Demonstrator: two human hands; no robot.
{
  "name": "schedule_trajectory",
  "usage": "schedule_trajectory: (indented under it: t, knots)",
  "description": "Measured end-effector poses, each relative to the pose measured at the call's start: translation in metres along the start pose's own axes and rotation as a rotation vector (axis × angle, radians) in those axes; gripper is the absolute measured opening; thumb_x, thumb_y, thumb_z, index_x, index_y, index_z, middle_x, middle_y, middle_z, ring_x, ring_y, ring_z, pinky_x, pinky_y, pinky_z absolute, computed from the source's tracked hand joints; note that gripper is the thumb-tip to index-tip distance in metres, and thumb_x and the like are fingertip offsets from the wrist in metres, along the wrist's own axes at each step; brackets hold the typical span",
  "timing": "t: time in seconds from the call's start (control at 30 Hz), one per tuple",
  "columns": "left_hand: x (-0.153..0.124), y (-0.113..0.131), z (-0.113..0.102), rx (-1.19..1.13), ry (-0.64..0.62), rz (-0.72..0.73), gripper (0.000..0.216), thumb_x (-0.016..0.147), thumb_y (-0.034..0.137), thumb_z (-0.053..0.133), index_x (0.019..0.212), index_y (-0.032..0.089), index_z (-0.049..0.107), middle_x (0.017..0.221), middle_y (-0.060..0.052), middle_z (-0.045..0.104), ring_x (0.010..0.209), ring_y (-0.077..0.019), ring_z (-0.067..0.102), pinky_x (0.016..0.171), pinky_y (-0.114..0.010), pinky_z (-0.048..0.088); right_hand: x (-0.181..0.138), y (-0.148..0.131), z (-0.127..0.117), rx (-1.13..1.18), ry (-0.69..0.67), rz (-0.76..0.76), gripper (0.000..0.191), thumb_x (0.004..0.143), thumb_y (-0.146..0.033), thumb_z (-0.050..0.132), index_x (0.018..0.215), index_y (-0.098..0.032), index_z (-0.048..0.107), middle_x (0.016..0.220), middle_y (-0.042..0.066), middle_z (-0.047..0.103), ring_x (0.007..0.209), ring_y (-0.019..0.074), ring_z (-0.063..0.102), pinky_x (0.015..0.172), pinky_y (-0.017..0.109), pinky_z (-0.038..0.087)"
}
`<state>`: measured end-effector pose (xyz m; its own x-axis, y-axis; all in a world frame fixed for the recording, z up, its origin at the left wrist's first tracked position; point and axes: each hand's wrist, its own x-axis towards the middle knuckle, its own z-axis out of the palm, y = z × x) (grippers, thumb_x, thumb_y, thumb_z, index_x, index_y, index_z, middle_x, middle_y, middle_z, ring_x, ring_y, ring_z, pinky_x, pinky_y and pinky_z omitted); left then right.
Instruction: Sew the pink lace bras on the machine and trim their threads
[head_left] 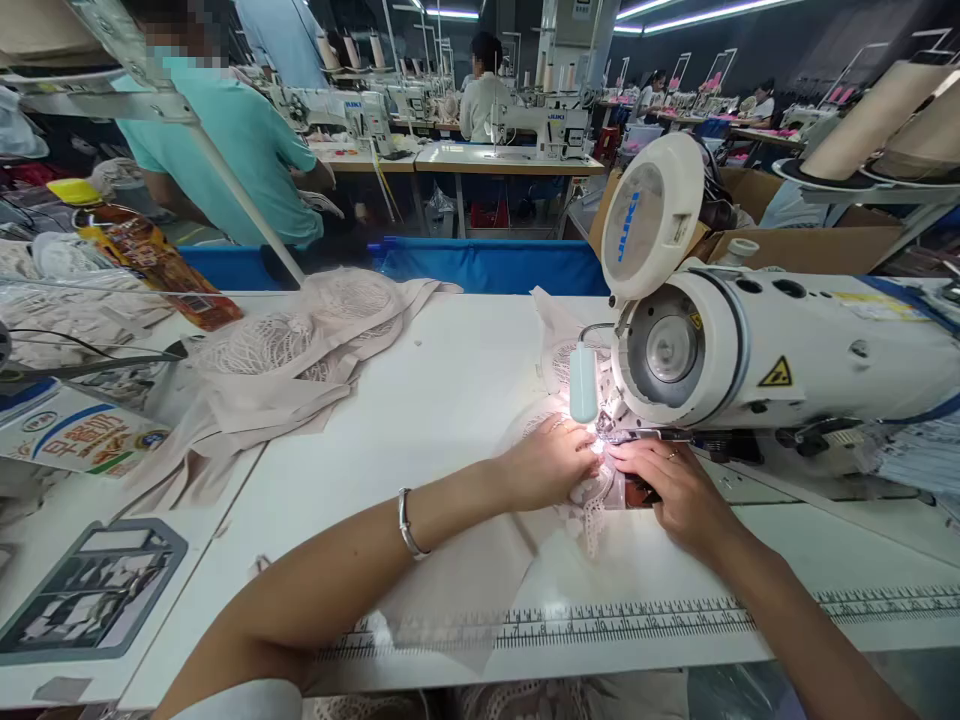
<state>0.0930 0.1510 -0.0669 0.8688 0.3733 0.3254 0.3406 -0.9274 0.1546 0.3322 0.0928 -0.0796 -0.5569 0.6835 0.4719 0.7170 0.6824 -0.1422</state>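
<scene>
A white Juki sewing machine [750,345] stands on the white table [420,400], its small lamp lit over the needle. Under the needle lies a pale pink lace piece [589,500]. My left hand [551,465] rests on the lace just left of the needle, fingers curled and pressed onto the fabric; a silver bracelet [407,523] circles its wrist. My right hand [671,490] lies on the lace to the right of the needle, fingers bent and pressing it down, a ring on one finger.
A heap of pale pink lace garments [292,350] lies at the table's left. A printed ruler [645,620] runs along the front edge. Cardboard packaging [82,440] sits far left. A person in a teal shirt [240,150] stands behind; more machines and workers fill the background.
</scene>
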Motion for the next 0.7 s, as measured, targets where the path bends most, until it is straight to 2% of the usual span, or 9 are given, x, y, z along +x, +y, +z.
schedule_trajectory:
  t: [0.07,0.17,0.33,0.5,0.6,0.7]
  knots:
    - [-0.0001,0.0009,0.0009,0.047,0.023,0.053,0.026,0.097,0.007,0.042,0.084,0.013,0.064,0.095,-0.01,0.066,0.092,-0.0211,0.058,0.075,-0.033,0.042,0.0001,0.0004,0.001,-0.015,0.053,-0.043,0.058,0.073,0.008,0.036,0.112,-0.023,0.066,0.112,0.004,0.075,0.108,0.0222,0.065,0.089,0.039,0.049]
    - [0.0003,0.0004,-0.0003,0.064,-0.001,0.145,0.025,0.091,-0.001,0.043,0.081,0.012,0.061,0.085,-0.008,0.064,0.078,-0.018,0.055,0.069,-0.032,0.041,0.0002,-0.001,-0.0007,-0.032,0.079,-0.06,0.055,0.075,0.009,0.04,0.111,-0.023,0.067,0.107,0.003,0.076,0.102,0.0224,0.066,0.087,0.04,0.049]
    - [0.0006,-0.0008,-0.0029,0.069,0.0,0.103,0.019,0.092,0.005,0.047,0.091,0.014,0.064,0.083,-0.007,0.062,0.071,-0.0175,0.052,0.064,-0.031,0.037,0.0014,-0.0025,-0.003,-0.002,0.073,-0.062,0.055,0.077,0.008,0.04,0.114,-0.024,0.064,0.107,0.003,0.076,0.096,0.0217,0.067,0.081,0.039,0.05]
    - [0.0,0.0018,0.0,0.134,0.003,0.089,0.022,0.094,0.008,0.045,0.079,0.013,0.06,0.086,-0.008,0.061,0.073,-0.0176,0.051,0.062,-0.031,0.036,0.004,-0.0038,-0.0032,-0.046,0.07,-0.072,0.063,0.068,0.012,0.035,0.114,-0.021,0.063,0.11,0.004,0.075,0.102,0.022,0.065,0.086,0.04,0.049]
    - [-0.0005,0.0028,0.0008,0.155,0.018,0.097,0.026,0.097,0.009,0.041,0.078,0.013,0.058,0.08,-0.007,0.059,0.069,-0.0171,0.05,0.06,-0.032,0.035,0.0058,-0.0066,-0.0051,-0.047,0.092,-0.085,0.057,0.069,0.011,0.037,0.107,-0.022,0.065,0.106,0.003,0.076,0.097,0.0213,0.065,0.082,0.038,0.048]
    - [-0.0007,0.0034,-0.0009,0.141,0.008,0.083,0.022,0.098,0.009,0.04,0.089,0.011,0.061,0.08,-0.006,0.06,0.067,-0.0175,0.05,0.058,-0.032,0.034,0.0069,-0.0079,-0.006,-0.038,0.119,-0.094,0.051,0.074,0.009,0.04,0.105,-0.023,0.065,0.104,0.002,0.076,0.092,0.0211,0.065,0.08,0.038,0.049]
